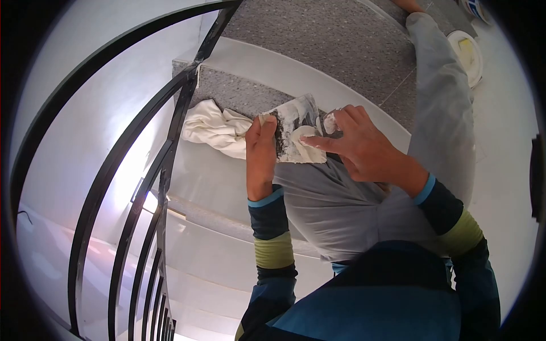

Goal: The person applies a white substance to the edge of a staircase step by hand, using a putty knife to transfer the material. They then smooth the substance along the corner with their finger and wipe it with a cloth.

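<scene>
My left hand point(263, 150) is closed on the near-left edge of a flat scraper blade point(310, 111), its thumb lying on top. White putty point(304, 145) is smeared across the blade, thickest towards its right side. My right hand point(364, 142) reaches in from the right, its index finger stretched out and touching the putty. The other fingers of that hand are curled around something whitish point(330, 123) that I cannot make out. A crumpled white cloth point(216, 128) lies on the stair just left of my left hand.
A black metal railing point(170, 128) curves down the left side. Speckled grey stair treads point(341, 45) with white risers rise ahead. My grey-trousered leg point(441, 102) extends forward on the right. Beyond it are a white lid point(469, 59) with yellowish residue and a partly visible bucket point(475, 8).
</scene>
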A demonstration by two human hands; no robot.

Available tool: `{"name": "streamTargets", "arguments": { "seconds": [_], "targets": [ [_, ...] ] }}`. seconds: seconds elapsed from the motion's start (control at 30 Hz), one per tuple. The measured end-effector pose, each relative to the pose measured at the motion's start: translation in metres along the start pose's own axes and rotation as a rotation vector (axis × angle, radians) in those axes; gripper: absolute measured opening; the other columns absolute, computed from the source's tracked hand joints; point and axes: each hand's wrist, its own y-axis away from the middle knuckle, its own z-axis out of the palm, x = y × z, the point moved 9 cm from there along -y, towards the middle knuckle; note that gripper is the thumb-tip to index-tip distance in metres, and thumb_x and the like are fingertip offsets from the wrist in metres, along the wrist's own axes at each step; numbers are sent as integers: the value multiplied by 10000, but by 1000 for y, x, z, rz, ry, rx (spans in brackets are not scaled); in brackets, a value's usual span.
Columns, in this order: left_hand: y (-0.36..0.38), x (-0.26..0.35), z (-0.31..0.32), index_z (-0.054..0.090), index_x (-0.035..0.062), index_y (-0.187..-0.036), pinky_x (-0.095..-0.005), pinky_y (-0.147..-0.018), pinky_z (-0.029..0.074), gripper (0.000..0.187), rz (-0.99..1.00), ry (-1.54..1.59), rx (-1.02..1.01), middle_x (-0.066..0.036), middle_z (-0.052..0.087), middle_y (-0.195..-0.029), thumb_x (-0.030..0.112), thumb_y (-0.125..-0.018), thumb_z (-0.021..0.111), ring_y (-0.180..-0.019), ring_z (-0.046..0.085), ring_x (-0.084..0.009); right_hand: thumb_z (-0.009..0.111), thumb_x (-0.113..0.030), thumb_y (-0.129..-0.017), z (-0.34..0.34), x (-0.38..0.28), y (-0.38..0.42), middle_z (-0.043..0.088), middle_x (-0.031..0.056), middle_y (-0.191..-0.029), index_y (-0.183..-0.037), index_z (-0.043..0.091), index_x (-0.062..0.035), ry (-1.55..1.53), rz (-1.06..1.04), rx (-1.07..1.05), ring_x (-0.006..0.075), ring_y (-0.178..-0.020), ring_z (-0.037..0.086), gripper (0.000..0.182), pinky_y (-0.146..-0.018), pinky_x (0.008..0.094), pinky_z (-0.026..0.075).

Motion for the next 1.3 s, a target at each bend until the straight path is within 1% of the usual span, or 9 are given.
{"name": "streamTargets", "arguments": {
  "seconds": [0.17, 0.23, 0.27, 0.33, 0.4, 0.6, 0.93, 1.1, 1.3],
  "targets": [
    [3, -6, -3, 573, 10, -922, -213, -709, 399, 216, -57, 121, 72, -8, 572, -833, 195, -919, 463, -768, 496, -83, 602, 52, -593, -3, -2, 0, 452, 113, -919, -1188, 585, -198, -48, -6, 60, 276, -873, 438, 646, -750, 376, 364],
    [-10, -20, -31, 566, 1, -999, -246, -736, 437, 254, 108, 22, 102, -49, 587, -919, 204, -927, 431, -832, 548, -130, 563, 83, -616, -4, 0, 7, 458, 118, -898, -1183, 589, -165, -116, 14, 96, 274, -844, 445, 619, -738, 363, 387],
    [-9, -11, -28, 566, 1, -999, -246, -736, 437, 254, 105, 25, 94, -49, 587, -919, 204, -927, 431, -832, 548, -130, 571, 67, -639, -2, 17, 18, 504, 109, -891, -1222, 545, -132, -381, 160, 200, 250, -821, 487, 616, -774, 376, 394],
    [6, -13, -52, 523, -9, -1100, -344, -802, 491, 287, -32, 479, 400, -98, 577, -1049, 190, -909, 442, -950, 575, -210, 579, 50, -663, 17, 33, 38, 550, 99, -885, -1262, 500, -98, -640, 311, 308, 225, -797, 529, 622, -809, 388, 402],
    [11, -15, -60, 502, -5, -1142, -408, -831, 492, 325, 25, 499, 418, -109, 553, -1102, 211, -907, 443, -1006, 552, -239, 525, 28, -729, 60, 67, 69, 594, 99, -838, -1329, 388, -38, -985, 732, 404, 177, -688, 566, 619, -737, 322, 459],
    [35, -39, -71, 451, 26, -1224, -434, -867, 476, 407, 135, 550, 519, -108, 521, -1155, 292, -923, 388, -1047, 525, -258, 534, -35, -741, 101, 74, 49, 602, 93, -750, -1380, 275, -12, -818, 800, 292, 175, -603, 580, 690, -599, 296, 461],
    [49, -65, -80, 424, 33, -1254, -409, -819, 488, 438, 115, 458, 645, -106, 532, -1126, 317, -930, 344, -996, 554, -251, 544, -62, -735, 110, 70, 29, 572, 105, -667, -1352, 326, -10, -708, 773, 212, 239, -567, 580, 657, -574, 346, 459],
    [52, -61, -78, 429, 16, -1248, -359, -837, 483, 444, 147, 426, 695, -114, 527, -1142, 311, -932, 334, -1007, 556, -239, 552, -73, -726, 101, 78, 14, 562, 92, -614, -1334, 371, -11, -695, 789, 375, 239, -554, 587, 637, -565, 359, 467],
    [47, -59, -77, 429, 8, -1250, -355, -849, 476, 451, 176, 411, 593, -119, 518, -1162, 311, -931, 334, -1035, 544, -234, 558, -93, -727, 108, 66, 6, 585, 106, -621, -1366, 295, 3, -748, 759, 282, 259, -558, 598, 697, -580, 362, 480]
  ]
}}
